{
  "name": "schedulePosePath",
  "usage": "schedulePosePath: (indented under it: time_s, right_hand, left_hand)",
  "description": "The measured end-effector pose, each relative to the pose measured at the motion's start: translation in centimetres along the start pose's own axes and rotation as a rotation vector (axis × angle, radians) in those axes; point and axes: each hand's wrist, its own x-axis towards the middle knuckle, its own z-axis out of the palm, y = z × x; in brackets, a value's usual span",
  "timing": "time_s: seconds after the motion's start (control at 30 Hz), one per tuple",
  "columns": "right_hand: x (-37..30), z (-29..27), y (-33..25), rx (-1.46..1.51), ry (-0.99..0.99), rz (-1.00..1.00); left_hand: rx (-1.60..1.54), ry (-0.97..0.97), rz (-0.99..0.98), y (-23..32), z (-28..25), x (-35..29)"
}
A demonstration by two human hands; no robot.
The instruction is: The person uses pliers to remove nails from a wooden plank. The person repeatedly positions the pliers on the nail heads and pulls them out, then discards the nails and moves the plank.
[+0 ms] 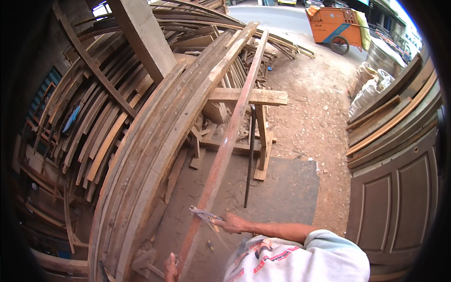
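Observation:
A long reddish wooden beam (224, 152) runs from the lower edge away from me, its far part lying across a wooden trestle (248, 96). At the near end my left hand (170, 269) is closed at the beam's left edge; the lower picture edge cuts off part of it. My right hand (231, 223) grips the handles of metal pincers (203, 213). The head of the pincers rests on or just over the top face of the beam. Whether a nail sits in the jaws is too small to tell.
A thick stack of old planks (155, 164) fills the left, with more boards behind it by a concrete post (145, 40). A dark rod (250, 160) stands beside the trestle. Panelled doors (394, 207) lean at right. An orange cart (333, 28) stands by the road.

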Motion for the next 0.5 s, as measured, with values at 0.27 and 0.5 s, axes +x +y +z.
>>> schedulePosePath:
  time_s: [0.27,0.5]
  right_hand:
    - [-2.3,-0.5,-4.8,0.043,-0.047,0.02]
    - [-0.7,3.8,-2.7,-0.146,-0.118,0.014]
  left_hand:
    - [-0.049,0.008,-0.053,2.0,0.1,-0.8]
    - [0.09,0.076,-0.15,2.6,-1.1,-0.9]
